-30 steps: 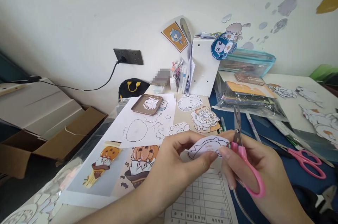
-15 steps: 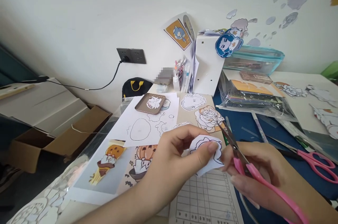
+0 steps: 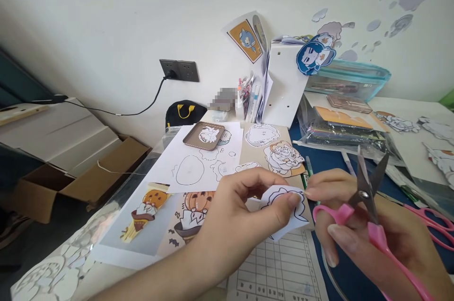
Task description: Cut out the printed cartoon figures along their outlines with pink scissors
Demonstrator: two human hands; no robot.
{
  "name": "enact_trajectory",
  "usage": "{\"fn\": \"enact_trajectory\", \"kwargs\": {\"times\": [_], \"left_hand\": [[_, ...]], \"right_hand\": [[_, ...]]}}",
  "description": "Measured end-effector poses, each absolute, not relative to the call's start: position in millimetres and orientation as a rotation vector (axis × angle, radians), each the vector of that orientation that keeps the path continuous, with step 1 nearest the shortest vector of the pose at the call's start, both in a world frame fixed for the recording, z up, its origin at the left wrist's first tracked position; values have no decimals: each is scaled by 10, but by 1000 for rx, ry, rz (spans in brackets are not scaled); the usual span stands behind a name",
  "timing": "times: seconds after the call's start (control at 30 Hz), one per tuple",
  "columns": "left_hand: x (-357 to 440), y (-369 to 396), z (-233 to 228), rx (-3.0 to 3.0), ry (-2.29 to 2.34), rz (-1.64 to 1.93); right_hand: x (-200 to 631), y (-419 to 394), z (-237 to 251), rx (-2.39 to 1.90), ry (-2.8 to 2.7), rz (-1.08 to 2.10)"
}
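My left hand pinches a small piece of white paper with a black outline drawing, thumb on its face and fingers behind. In my right hand are pink-handled scissors, blades parted and pointing up, away from the paper. My right fingertips are at the paper's right edge; whether they touch it I cannot tell. Below lies a printed grid sheet. Beyond my hands are a cut-out character drawing and an outlined paper shape.
A brown tray with a cut-out sits on an outline sheet. Pumpkin-character prints lie to the left. A second pink pair of scissors rests at right, near plastic bags of paper. A cardboard box stands left of the table.
My right hand has swung the scissors upright and moved them right, with the blades wider apart. My left hand still holds the paper, shifted slightly right in view.
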State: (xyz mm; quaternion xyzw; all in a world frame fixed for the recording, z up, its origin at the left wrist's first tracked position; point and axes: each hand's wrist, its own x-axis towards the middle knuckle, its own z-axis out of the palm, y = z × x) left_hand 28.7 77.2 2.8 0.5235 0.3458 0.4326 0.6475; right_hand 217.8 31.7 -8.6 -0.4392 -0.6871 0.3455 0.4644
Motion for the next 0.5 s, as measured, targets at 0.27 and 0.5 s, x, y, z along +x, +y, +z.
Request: {"fn": "enact_trajectory", "kwargs": {"times": [0.27, 0.5], "left_hand": [[282, 739, 48, 1222, 810, 961], [281, 742, 68, 1232, 842, 939]], "right_hand": [[2004, 287, -97, -1123, -1454, 921], [2095, 315, -105, -1093, -1675, 828]]}}
